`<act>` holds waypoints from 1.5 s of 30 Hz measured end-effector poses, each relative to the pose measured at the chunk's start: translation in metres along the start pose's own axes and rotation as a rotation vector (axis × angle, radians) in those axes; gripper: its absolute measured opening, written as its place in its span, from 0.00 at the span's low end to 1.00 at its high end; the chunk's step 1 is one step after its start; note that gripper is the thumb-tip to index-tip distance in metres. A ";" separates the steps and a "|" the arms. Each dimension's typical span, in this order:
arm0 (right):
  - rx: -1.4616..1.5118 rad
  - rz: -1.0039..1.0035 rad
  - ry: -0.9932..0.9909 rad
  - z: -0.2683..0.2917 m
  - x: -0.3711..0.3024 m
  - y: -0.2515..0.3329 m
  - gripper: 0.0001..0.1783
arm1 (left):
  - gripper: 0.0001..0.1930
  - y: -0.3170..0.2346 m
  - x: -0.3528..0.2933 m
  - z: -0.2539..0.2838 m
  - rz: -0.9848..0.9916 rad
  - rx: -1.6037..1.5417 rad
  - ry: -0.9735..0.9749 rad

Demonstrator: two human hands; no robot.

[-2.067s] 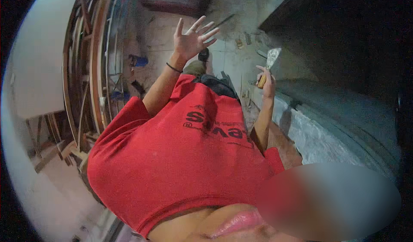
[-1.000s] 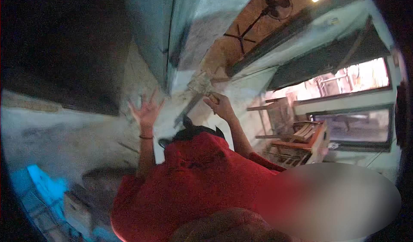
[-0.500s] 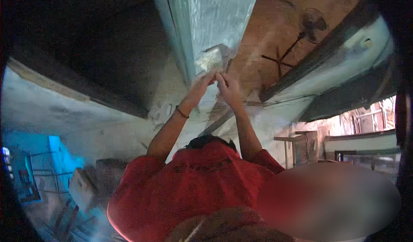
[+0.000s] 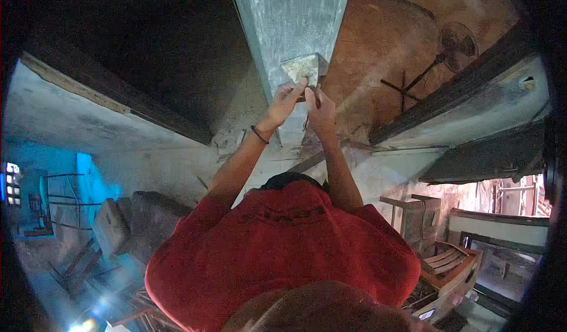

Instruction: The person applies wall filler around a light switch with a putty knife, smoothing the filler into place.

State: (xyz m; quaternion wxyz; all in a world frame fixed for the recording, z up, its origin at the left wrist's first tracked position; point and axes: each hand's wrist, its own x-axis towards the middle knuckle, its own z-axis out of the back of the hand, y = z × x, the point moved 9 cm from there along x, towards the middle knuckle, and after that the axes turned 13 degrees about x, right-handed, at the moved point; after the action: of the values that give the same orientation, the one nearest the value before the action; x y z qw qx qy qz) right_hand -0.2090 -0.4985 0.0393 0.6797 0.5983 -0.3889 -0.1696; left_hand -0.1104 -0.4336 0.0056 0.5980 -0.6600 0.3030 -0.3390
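Both my arms reach up to a grey concrete beam [image 4: 289, 19] overhead. A wide flat scraper blade [image 4: 302, 68], smeared with pale plaster, lies pressed against the beam's underside. My left hand [image 4: 284, 101], with a dark band on its wrist, pinches the blade's lower left edge. My right hand [image 4: 322, 112] sits beside it, curled around the tool's handle just under the blade. The two hands touch each other. My red shirt [image 4: 283, 249] fills the lower middle of the view.
A ceiling fan [image 4: 458, 42] hangs on the brown ceiling to the right of the beam. A dark recess [image 4: 136, 48] lies left of the beam. Wooden furniture [image 4: 452, 264] stands at lower right, and a blue wall with a metal frame [image 4: 59, 202] at left.
My left hand, spread open and apart a second ago, has come up beside my right hand onto the scraper. The blade now rests higher on the beam, and the view has tilted further upward.
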 end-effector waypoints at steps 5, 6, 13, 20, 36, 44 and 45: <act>0.025 -0.002 -0.011 0.002 0.002 -0.012 0.18 | 0.15 -0.001 0.000 -0.006 0.040 -0.003 -0.002; 0.028 -0.007 -0.009 0.002 0.003 -0.017 0.18 | 0.16 -0.003 0.000 -0.005 0.029 0.000 -0.013; -0.038 0.002 0.045 0.002 0.012 -0.029 0.18 | 0.18 -0.003 0.002 -0.006 0.064 0.021 -0.042; -0.047 0.069 0.070 0.002 0.017 -0.024 0.17 | 0.18 -0.003 0.003 -0.005 0.062 0.047 -0.049; -0.253 -0.145 0.125 0.044 -0.047 -0.029 0.18 | 0.29 0.087 -0.094 -0.013 0.241 -0.011 0.400; -0.384 -0.059 0.111 0.089 -0.084 -0.081 0.16 | 0.28 0.141 -0.168 0.066 0.446 0.042 0.273; -0.386 -0.067 0.106 0.090 -0.085 -0.080 0.16 | 0.27 0.137 -0.173 0.072 0.410 0.041 0.238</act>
State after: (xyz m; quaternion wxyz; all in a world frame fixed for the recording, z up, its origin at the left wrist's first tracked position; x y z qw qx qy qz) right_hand -0.3103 -0.5191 -0.0654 0.7953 0.4777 -0.2925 -0.2319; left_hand -0.1527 -0.2656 -0.1496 0.6278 -0.5276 0.4922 -0.2919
